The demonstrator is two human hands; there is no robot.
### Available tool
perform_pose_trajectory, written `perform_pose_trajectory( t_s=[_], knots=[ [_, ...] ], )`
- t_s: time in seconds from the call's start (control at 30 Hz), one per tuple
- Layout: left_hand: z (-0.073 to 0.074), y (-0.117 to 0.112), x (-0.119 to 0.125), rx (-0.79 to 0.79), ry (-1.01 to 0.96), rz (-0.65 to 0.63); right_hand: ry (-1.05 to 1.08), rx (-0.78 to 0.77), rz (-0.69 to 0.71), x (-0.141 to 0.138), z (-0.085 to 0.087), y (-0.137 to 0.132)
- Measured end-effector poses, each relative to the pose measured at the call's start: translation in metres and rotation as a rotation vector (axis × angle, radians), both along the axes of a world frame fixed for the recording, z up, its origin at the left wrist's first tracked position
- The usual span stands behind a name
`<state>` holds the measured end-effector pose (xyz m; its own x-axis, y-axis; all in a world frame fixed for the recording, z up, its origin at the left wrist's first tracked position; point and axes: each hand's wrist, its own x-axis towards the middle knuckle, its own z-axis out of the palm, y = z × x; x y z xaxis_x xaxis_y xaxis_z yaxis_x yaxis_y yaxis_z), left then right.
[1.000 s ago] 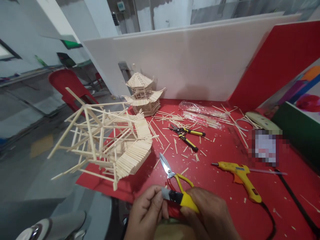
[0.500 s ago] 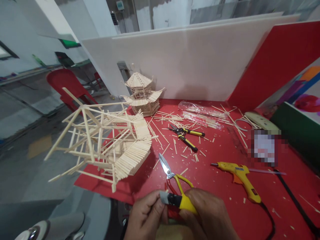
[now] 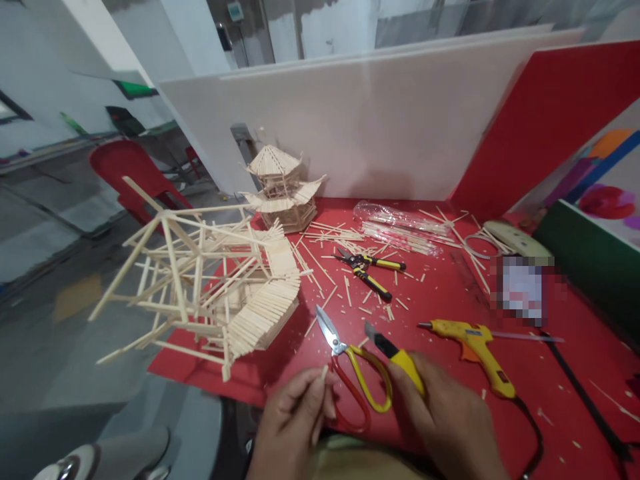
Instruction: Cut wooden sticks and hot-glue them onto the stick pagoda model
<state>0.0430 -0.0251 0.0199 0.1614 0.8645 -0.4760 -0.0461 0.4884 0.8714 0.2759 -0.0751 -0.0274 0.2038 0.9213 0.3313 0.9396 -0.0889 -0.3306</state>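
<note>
Between the thumb and fingers of my left hand (image 3: 300,407) is a short wooden stick (image 3: 325,372), its tip poking up. My right hand (image 3: 445,407) is closed around a yellow utility knife (image 3: 407,370), whose blade points up and left, apart from the stick. Scissors (image 3: 345,353) with one red and one yellow handle lie on the red table (image 3: 295,360) between my hands. Left of them stands a large wooden-stick pavilion model (image 3: 265,307) with an open roof frame. Behind it is a smaller finished-looking pagoda model (image 3: 283,190).
Black-and-yellow pliers (image 3: 370,267) lie mid-table among scattered stick offcuts. A yellow glue gun (image 3: 473,340) with a cord rests to the right. Bagged sticks (image 3: 400,230) lie at the back before a white board (image 3: 350,133). A metal flask (image 3: 115,453) is at lower left.
My right hand has drawn the knife away from the stick, to the right and upward. The scissors' handles now show more fully. My left hand still pinches the stick.
</note>
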Motion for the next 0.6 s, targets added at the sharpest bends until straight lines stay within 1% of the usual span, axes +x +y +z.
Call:
perform_pose_trajectory(
  t_s=[0.03, 0.13, 0.2, 0.23, 0.3, 0.37, 0.43, 0.47, 0.53, 0.6],
  knots=[
    [-0.003, 0.003, 0.004, -0.014, -0.013, 0.006, -0.027, -0.068, -0.021, -0.002, -0.006, 0.002],
    [-0.011, 0.011, 0.011, -0.033, -0.039, 0.029, -0.125, -0.245, -0.151, -0.004, -0.019, 0.010],
    [-0.013, 0.014, 0.012, -0.034, -0.062, 0.043, -0.144, -0.323, -0.177, -0.002, -0.022, 0.015],
    [-0.012, 0.015, 0.013, -0.035, -0.076, 0.054, -0.146, -0.330, -0.162, 0.000, -0.022, 0.018],
    [-0.011, 0.017, 0.013, -0.045, -0.103, 0.084, -0.169, -0.289, -0.111, 0.003, -0.021, 0.022],
    [-0.011, 0.019, 0.013, -0.053, -0.123, 0.114, -0.199, -0.189, -0.070, 0.000, -0.019, 0.026],
    [-0.012, 0.021, 0.011, -0.058, -0.141, 0.131, -0.171, -0.067, 0.004, -0.009, -0.018, 0.027],
    [-0.013, 0.021, 0.010, -0.056, -0.151, 0.138, -0.126, -0.028, 0.062, -0.016, -0.018, 0.027],
    [-0.016, 0.021, 0.008, -0.058, -0.164, 0.144, -0.016, -0.021, 0.208, -0.034, -0.020, 0.025],
    [-0.018, 0.022, 0.005, -0.064, -0.161, 0.146, 0.049, -0.095, 0.313, -0.052, -0.023, 0.023]
  ],
)
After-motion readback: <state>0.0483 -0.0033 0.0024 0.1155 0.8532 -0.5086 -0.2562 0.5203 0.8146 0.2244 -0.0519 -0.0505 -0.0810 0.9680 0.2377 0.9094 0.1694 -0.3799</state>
